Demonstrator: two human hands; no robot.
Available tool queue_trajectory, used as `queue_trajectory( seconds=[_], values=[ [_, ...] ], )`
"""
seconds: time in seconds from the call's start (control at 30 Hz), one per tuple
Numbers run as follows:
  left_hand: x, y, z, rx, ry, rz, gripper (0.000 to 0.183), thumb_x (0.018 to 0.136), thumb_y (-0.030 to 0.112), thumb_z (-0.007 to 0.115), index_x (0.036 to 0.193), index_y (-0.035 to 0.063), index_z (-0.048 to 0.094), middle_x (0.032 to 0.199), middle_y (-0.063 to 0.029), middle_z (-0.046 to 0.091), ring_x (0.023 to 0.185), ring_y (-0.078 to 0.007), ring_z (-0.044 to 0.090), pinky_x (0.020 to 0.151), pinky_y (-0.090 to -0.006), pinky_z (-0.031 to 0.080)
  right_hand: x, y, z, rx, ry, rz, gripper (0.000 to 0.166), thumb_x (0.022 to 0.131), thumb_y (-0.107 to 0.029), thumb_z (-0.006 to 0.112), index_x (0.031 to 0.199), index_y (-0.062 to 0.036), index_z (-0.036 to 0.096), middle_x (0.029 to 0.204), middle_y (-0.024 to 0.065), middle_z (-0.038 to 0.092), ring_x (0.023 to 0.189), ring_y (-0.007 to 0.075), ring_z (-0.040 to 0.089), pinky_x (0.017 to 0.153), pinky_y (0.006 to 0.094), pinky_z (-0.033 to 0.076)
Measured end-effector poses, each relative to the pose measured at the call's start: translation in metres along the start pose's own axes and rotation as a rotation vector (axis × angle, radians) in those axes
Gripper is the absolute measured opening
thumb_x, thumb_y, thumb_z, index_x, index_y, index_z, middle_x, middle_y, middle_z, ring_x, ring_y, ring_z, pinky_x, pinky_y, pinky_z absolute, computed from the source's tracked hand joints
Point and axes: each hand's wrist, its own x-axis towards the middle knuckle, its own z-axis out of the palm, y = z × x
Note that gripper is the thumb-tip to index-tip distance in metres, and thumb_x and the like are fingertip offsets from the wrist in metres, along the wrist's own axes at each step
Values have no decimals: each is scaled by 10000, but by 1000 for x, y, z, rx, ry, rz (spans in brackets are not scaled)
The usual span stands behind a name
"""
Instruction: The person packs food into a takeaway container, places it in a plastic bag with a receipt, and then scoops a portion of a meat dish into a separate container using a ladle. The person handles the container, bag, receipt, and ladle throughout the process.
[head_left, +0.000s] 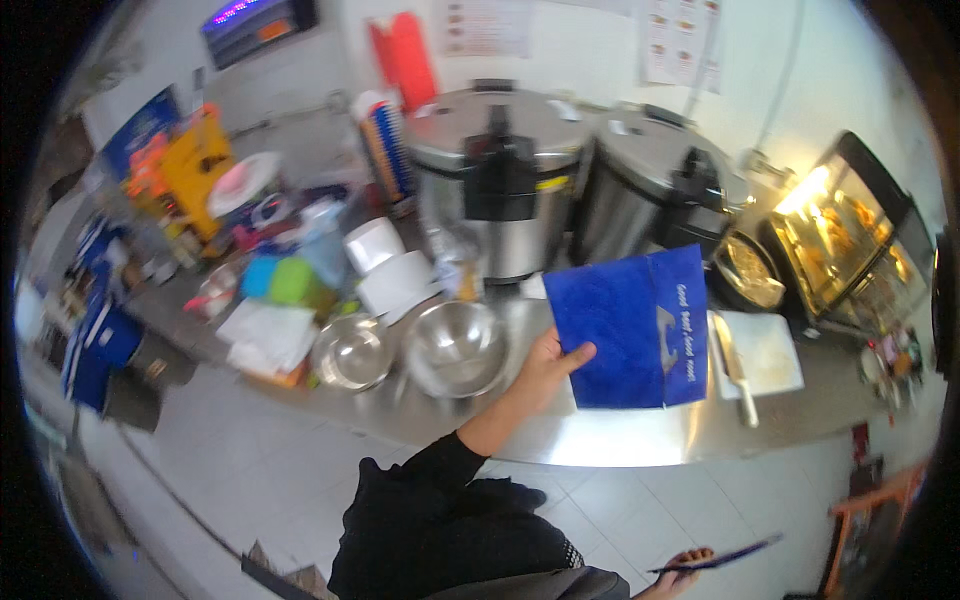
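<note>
My left hand grips a flat blue paper packet by its left edge, thumb on top, holding it up over the steel counter. Writing and a pale graphic run along the packet's right part. Low in the view, past my black clothing, is my right hand, its fingers closed on a thin dark flat object seen almost edge-on; I cannot tell what it is. A knife with a pale handle lies on a white cutting board just right of the packet.
Two large steel pots with lids stand at the wall. Steel bowls sit left of my left hand. A lit glass food warmer is at the right, beside a black bowl of food. Containers and papers crowd the counter's left.
</note>
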Motion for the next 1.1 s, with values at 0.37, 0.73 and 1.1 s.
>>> queue_trajectory(
  seconds=[0.37,0.73,1.1],
  values=[
    [-157,291,-148,2444,591,449,146,678,59,496,774,118,589,798,-21,569,794,-229,489,743,-361,337,-27,89,-17,235,290,184,45,776,-42,474,806,-16,454,643,42,476,529,119,429,517,248,395],
    [-86,401,-384,2670,624,280,163,722,117,460,763,169,609,759,2,552,791,-193,504,735,-372,340,-22,213,37,81,366,199,175,774,-114,532,878,25,517,779,130,557,682,224,535,598,326,472],
    [4,358,-477,2490,153,294,147,717,111,471,802,156,582,785,-32,570,837,-217,513,826,-407,322,-63,300,30,71,432,224,265,762,-149,564,960,21,516,850,143,566,766,265,545,667,355,462]
  ],
)
